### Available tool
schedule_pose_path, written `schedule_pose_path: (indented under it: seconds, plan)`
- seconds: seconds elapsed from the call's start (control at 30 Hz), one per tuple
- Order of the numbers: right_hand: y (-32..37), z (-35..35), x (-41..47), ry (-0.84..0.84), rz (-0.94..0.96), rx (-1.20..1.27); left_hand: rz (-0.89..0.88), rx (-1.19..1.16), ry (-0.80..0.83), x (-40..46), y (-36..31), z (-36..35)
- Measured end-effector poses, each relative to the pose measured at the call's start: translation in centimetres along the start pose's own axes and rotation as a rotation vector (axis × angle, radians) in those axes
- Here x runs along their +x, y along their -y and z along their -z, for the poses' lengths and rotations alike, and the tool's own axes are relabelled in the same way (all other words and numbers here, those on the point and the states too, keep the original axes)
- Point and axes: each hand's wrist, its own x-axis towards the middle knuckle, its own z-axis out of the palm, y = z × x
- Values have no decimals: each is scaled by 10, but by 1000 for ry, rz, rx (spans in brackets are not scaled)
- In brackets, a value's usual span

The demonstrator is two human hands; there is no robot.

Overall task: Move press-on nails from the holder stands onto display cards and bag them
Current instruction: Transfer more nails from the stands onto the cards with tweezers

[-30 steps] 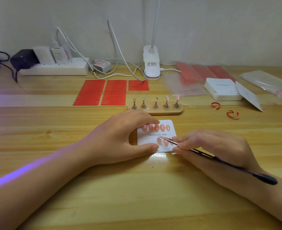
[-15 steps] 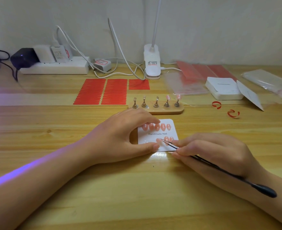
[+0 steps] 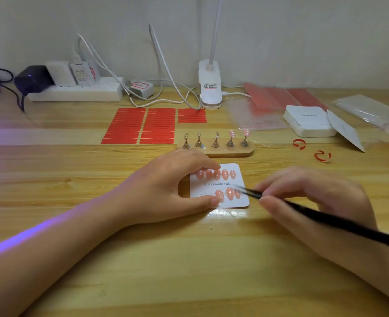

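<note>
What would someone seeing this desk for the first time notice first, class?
The eye lands on the white "Handmade Nail" display card at centre, dotted with pink press-on nails, pinned down by the left hand while the right hand pinches black tweezers at its edge. Just behind stands the wooden holder stand, its two rightmost pegs carrying pink nails. Bright red adhesive strips lie further back, left of centre.
</note>
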Motion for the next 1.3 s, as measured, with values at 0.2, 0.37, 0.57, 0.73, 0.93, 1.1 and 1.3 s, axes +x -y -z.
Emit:
schedule_pose_path:
  seconds: [0.2,0.37,0.57,0.73,0.93,1.1,1.3]
  plan:
    - [-2,12,10,-57,-210,2,9,10,10,-1,-1,0]
    - [-1,18,20,-82,-228,78,29,10,24,-1,-2,1]
    - [-9,20,32,95,-508,381,41,-32,23,0,-2,2]
    - [-23,7,40,224,-703,535,16,-78,62,1,-2,3]
    - [-34,1,50,347,-748,582,3,-96,112,3,-1,6]
    - [-38,-1,52,357,-763,547,-7,-160,125,4,-1,7]
    - [-38,0,57,453,-826,511,-16,-181,135,4,-1,8]
